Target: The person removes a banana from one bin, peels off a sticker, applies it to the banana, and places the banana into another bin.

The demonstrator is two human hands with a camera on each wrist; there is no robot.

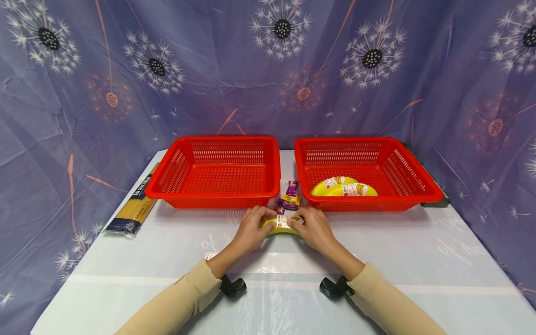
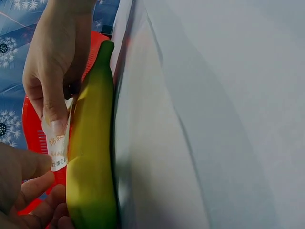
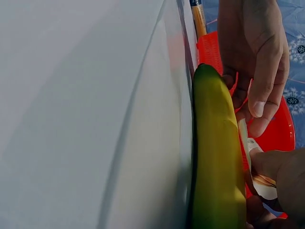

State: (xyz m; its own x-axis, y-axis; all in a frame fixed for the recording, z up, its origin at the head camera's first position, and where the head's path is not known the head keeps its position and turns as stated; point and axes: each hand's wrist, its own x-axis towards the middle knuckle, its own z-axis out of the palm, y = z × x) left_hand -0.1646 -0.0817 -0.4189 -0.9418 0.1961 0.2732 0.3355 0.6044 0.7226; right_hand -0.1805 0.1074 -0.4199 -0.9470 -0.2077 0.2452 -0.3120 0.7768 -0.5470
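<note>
Banana (image 1: 281, 226), yellow-green with a white printed label (image 1: 283, 220) on it, lies on the table (image 1: 418, 260) just in front of the gap between two red baskets, held at both ends. The left hand (image 1: 251, 230) curls its fingers round one end of the banana, and the right hand (image 1: 314, 228) grips the other end; in the left wrist view the right hand's thumb and fingers (image 2: 55, 117) pinch the edge of the label, which stands lifted off the peel. How far the label has come loose is hard to tell, since the fingers cover part of it. Just behind the banana, between the baskets, lie small purple and yellow candy wrappers (image 1: 290, 195). The left basket (image 1: 217, 172) stands close behind the hands; the right basket (image 1: 364, 170) holds two more labelled bananas (image 1: 344, 187). Well apart, at the table's left edge, lies a packet of spaghetti (image 1: 134, 209).
</note>
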